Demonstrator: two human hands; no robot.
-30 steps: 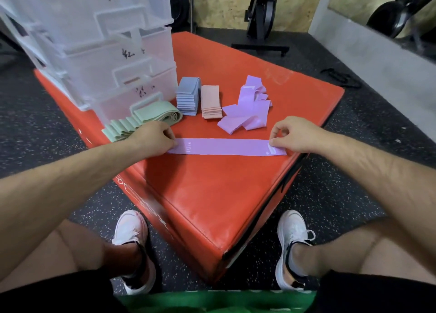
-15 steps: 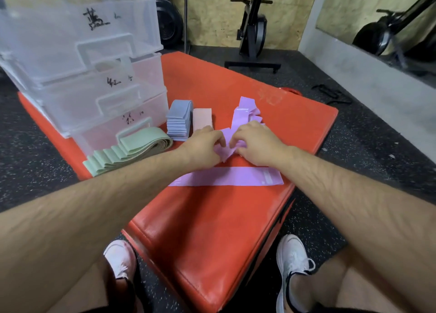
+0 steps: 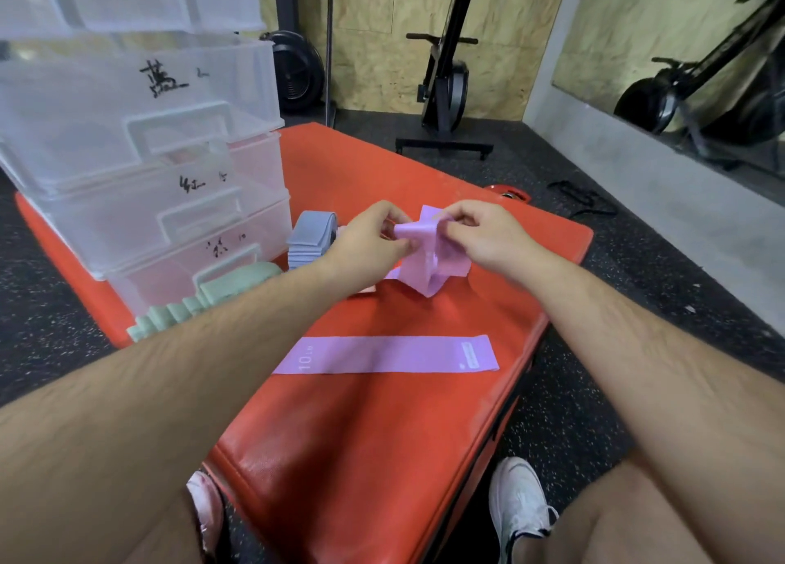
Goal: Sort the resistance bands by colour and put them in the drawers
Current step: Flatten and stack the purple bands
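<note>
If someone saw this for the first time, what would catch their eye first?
The bright orange-red padded box fills the middle. Above it the left hand and right hand pinch a crumpled purple resistance band, and a flat purple band marked 10 LB lies near the front edge. At the left stand stacked clear plastic drawers.

Place: a gym is showing on every side.
Floor: black speckled rubber matting [image 3: 573,415] is covering the ground.
Walls: plywood sheeting [image 3: 374,32] is lining the far side, and a large wall mirror [image 3: 637,19] is reflecting a dark machine.
Machines: a black exercise machine [image 3: 446,83] is standing upright against the plywood, with a fan wheel [image 3: 297,72] sitting to its left.
Surface: a red padded box [image 3: 382,457] is carrying the things.
Gear: a lilac resistance band [image 3: 382,354] marked 10 LB is lying flat on the box.
</note>
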